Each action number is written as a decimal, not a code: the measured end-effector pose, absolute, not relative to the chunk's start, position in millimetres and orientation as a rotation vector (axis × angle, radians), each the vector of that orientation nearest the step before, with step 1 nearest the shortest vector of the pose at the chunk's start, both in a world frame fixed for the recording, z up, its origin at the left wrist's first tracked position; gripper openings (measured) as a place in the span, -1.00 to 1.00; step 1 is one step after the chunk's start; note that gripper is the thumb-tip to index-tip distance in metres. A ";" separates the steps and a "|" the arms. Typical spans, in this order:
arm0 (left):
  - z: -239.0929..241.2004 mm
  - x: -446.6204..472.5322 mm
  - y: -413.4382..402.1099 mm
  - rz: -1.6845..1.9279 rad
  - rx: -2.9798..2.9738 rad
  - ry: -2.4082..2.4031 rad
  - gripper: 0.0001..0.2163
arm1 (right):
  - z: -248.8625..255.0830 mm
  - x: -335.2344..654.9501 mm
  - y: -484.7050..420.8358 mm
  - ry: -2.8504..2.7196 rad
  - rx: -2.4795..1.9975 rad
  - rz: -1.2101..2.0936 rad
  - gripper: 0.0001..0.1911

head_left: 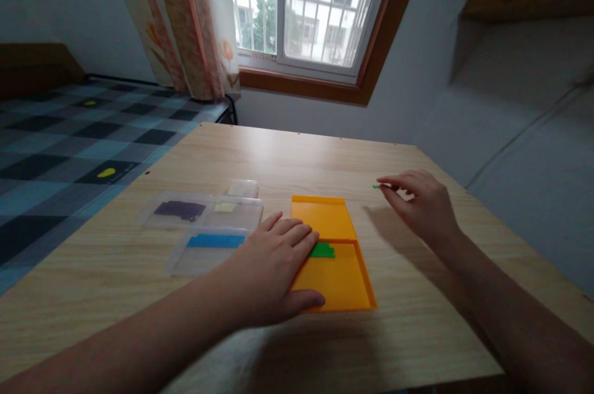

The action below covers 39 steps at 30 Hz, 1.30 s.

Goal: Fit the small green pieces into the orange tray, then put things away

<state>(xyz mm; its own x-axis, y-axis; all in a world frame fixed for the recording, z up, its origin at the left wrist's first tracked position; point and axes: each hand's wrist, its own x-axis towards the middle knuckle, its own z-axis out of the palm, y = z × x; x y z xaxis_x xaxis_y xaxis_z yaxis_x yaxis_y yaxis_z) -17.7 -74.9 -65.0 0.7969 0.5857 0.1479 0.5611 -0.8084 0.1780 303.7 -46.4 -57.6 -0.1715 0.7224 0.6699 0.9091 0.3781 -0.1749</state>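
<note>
Left hand (273,265) spread over case (346,282), right hand (426,205) raised, pinching green piece (375,187)

Boxes (177,263) left of case (341,286), on table (297,162)

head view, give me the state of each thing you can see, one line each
orange case: open, both halves laid out on the table
green strips: lying in the near half, partly covered by the left hand
left hand: palm down over the case's left side
right hand: raised, pinching
small green piece: held, clear of the case
blue strips: in a clear tray
curtain: drawn aside
</note>
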 end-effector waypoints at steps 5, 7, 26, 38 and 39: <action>-63.7 -18.5 -74.1 0.288 2.869 0.927 -0.29 | -87.8 342.1 -7.3 -1.814 -1.626 -0.382 -0.71; -63.2 -18.5 -73.5 0.294 2.879 0.932 -0.30 | -101.3 344.4 -0.8 -1.814 -1.705 -0.357 -0.71; -63.2 -21.0 -73.3 0.328 2.899 0.895 -0.29 | -114.4 333.2 0.1 -1.999 -1.838 -0.378 -0.69; -62.7 -19.5 -73.1 0.299 2.900 0.899 -0.29 | -105.3 326.2 -6.5 -1.994 -1.860 -0.345 -0.85; -62.8 -19.5 -73.1 0.300 2.897 0.900 -0.29 | -101.8 322.9 -9.8 -1.983 -1.818 -0.325 -0.85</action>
